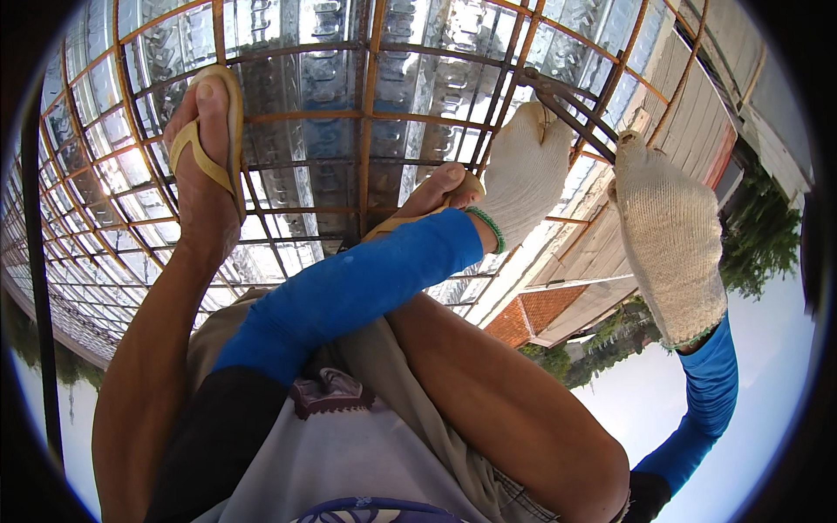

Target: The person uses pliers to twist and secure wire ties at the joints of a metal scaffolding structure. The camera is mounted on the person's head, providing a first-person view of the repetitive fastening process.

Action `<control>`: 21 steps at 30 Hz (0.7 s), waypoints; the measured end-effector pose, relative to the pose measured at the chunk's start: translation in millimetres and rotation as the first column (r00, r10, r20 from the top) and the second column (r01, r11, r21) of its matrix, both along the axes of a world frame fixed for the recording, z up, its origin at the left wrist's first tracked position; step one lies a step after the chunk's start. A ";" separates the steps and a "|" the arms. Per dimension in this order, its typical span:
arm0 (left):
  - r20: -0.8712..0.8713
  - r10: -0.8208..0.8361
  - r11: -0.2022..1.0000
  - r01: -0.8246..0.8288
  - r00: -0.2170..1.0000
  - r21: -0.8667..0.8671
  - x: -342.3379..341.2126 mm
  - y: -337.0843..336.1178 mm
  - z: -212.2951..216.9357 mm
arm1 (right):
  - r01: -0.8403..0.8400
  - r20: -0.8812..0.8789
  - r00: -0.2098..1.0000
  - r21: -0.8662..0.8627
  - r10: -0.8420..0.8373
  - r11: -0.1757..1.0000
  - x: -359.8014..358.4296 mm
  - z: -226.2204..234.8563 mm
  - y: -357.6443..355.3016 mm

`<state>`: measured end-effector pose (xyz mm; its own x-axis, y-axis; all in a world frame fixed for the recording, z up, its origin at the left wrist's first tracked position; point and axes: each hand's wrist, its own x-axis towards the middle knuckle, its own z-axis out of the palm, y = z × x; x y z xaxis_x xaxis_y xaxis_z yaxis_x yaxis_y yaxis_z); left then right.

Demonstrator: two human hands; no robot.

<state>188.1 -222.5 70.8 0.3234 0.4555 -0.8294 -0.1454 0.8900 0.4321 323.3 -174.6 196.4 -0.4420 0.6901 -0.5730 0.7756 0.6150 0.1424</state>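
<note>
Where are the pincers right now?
Upper right of the head view: the pincers run from the right hand to just past the left hand, over the rebar.

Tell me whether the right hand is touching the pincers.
Touching: the head view shows the gloved right hand gripping the pincers at their handle ends.

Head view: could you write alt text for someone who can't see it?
A gloved right hand holds pincers at a rust-brown steel bar grid, the gloved left hand close beside the pincers' head. Feet in yellow flip-flops are over the grid, with shiny metal sheets beneath.
</note>
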 end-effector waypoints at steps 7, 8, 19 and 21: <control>0.248 0.165 0.936 -0.073 0.955 -0.343 25.0 -8.8 81.8 | 0.521 0.077 0.815 -0.531 -0.574 0.668 18.7 28.7 42.5; 0.274 0.194 0.929 -0.086 0.942 -0.361 28.0 -14.1 83.9 | 0.696 0.245 0.654 -0.566 -0.716 0.441 15.4 29.5 51.5; 0.421 0.486 0.862 -0.341 0.766 -0.374 17.7 -53.8 53.3 | 0.609 0.305 -0.032 -0.749 -0.952 -0.261 43.9 3.8 9.1; 0.447 0.575 0.808 -0.388 0.685 -0.443 29.7 -35.7 16.1 | 0.584 0.386 -0.149 -0.709 -0.910 -0.396 42.3 8.8 10.6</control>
<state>217.8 -258.2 86.9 0.5557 0.4459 -0.7017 -0.7115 0.6917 -0.1238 365.6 -163.9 205.1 0.0116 0.0601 -0.9981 0.3574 -0.9325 -0.0520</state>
